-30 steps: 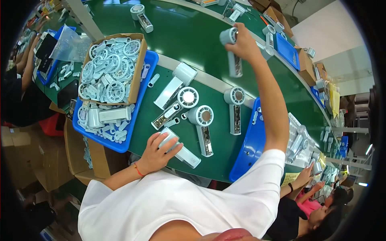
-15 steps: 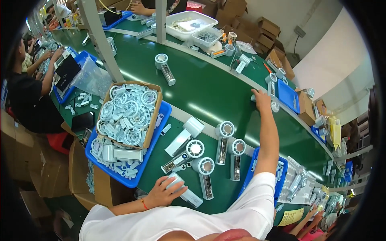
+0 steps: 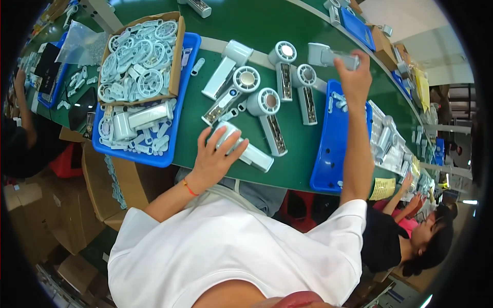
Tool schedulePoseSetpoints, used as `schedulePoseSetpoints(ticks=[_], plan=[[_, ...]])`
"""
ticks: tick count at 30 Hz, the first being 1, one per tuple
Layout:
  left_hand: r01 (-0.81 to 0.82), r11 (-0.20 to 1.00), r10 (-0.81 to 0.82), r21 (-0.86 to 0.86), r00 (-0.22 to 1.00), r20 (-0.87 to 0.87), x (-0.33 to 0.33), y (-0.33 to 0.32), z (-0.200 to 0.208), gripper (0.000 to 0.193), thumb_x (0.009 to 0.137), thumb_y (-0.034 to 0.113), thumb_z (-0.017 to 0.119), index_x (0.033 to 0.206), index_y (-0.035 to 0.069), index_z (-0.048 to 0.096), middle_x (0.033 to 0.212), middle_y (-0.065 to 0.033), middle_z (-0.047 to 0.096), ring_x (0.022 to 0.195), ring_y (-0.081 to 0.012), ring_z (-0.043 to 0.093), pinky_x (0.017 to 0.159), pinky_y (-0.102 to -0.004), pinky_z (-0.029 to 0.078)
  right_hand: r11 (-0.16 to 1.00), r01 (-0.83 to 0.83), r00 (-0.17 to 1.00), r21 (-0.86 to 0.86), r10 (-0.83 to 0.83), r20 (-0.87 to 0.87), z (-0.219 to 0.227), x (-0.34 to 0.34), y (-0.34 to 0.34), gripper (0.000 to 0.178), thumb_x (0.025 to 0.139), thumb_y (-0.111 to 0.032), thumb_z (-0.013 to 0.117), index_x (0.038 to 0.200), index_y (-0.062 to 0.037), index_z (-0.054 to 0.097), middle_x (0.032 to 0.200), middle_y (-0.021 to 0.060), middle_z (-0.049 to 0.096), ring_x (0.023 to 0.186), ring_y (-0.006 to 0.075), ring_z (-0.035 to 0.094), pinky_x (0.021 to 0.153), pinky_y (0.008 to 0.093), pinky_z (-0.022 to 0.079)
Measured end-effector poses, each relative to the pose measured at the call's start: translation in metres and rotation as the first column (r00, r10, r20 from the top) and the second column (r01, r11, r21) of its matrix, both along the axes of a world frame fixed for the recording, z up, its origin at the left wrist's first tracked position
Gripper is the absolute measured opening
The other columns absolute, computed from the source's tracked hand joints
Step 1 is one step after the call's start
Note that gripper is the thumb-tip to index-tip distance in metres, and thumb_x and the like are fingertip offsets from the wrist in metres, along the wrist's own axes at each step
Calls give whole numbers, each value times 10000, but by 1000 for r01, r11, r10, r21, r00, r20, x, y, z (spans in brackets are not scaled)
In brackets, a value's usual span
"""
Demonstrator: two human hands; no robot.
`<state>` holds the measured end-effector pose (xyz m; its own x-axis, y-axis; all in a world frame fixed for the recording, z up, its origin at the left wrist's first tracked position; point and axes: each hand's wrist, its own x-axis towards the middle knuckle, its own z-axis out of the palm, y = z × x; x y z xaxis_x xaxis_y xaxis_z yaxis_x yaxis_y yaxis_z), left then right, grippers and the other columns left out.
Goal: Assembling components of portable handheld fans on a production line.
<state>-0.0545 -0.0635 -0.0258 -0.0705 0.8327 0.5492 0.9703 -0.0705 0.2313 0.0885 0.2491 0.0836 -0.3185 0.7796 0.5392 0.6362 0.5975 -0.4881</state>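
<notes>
My left hand (image 3: 213,158) is wrapped over the head end of a pale handheld fan (image 3: 256,157), which lies at the table's near edge. Raised over the right side, my right hand (image 3: 354,74) grips another pale fan (image 3: 319,54) by its handle, head pointing left. Between the hands lie several handheld fans, such as one with an open handle showing its inner parts (image 3: 273,136). Another fan (image 3: 247,79) rests behind it, with small pale clip-like pieces (image 3: 233,113) alongside.
On the left, a blue tray (image 3: 177,115) carries a cardboard box (image 3: 179,56) full of round fan grilles and small parts. A second blue tray (image 3: 323,159) sits at right under my forearm. The green belt (image 3: 246,23) runs behind; a co-worker (image 3: 411,236) sits at right.
My right hand has come back from the far belt toward me, bringing a fan. My left hand stays on the same fan. The view has shifted, so the table appears higher.
</notes>
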Motion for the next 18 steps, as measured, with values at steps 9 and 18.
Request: schedulePoseSetpoints(ticks=[9, 18], plan=[[198, 979, -182, 46, 956, -228, -16, 4, 9, 283, 738, 143, 550, 1014, 136, 616, 1103, -6, 529, 1134, -295, 449, 854, -438, 375, 987, 151, 861, -59, -102, 499, -50, 57, -100, 291, 761, -295, 637, 861, -21, 630, 929, 151, 617, 930, 315, 564, 816, 375, 430], [429, 901, -387, 59, 859, -336, -29, 14, 24, 285, 741, 135, 583, 1022, 120, 629, 1117, 10, 546, 1167, -285, 443, 906, -431, 385, 851, -401, 853, -340, 482, 199, -78, 16, -248, 757, 684, -114, 700, 1327, 12, 321, 1176, 163, 521, 1031, 266, 533, 889, 349, 414]])
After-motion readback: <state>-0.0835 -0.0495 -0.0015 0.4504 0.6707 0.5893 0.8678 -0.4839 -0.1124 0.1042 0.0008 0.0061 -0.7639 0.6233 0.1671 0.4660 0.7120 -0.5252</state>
